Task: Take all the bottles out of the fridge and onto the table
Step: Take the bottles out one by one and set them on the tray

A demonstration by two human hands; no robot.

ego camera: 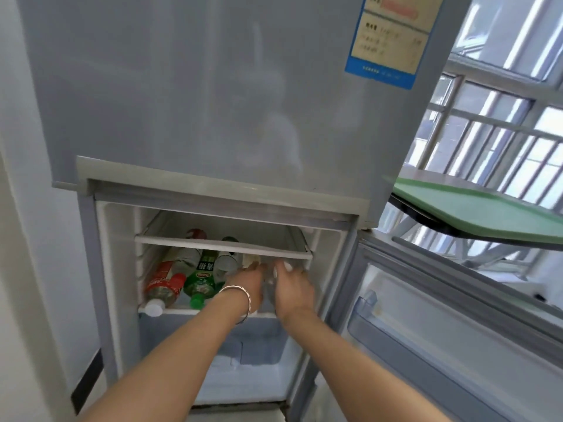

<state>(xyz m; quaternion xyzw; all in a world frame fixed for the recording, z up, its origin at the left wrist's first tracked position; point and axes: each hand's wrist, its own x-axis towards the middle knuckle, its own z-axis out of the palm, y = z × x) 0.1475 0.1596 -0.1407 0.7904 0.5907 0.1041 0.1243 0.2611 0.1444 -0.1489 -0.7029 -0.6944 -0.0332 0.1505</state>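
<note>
Hands meet mid-frame inside the fridge [100, 269]: my left hand [248, 283] and right hand [294, 289] cup a clear bottle [269, 284] on the shelf, fingers curled, grip unclear. Red-labelled bottle [161, 283] and green bottle [201, 280] lie left. Next, I'd lift it toward the green table [487, 211], right.

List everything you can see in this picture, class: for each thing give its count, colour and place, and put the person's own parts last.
fridge: one, pale grey, centre, lower door open
red-label bottle: one, lying on the shelf, left, white cap forward
green bottle: one, lying beside it, green cap forward
clear bottle: one, shelf right, between both hands
table: one, green top, right of fridge
bracelet: one, silver, left wrist
left hand: one, on the clear bottle
right hand: one, on the clear bottle
</note>
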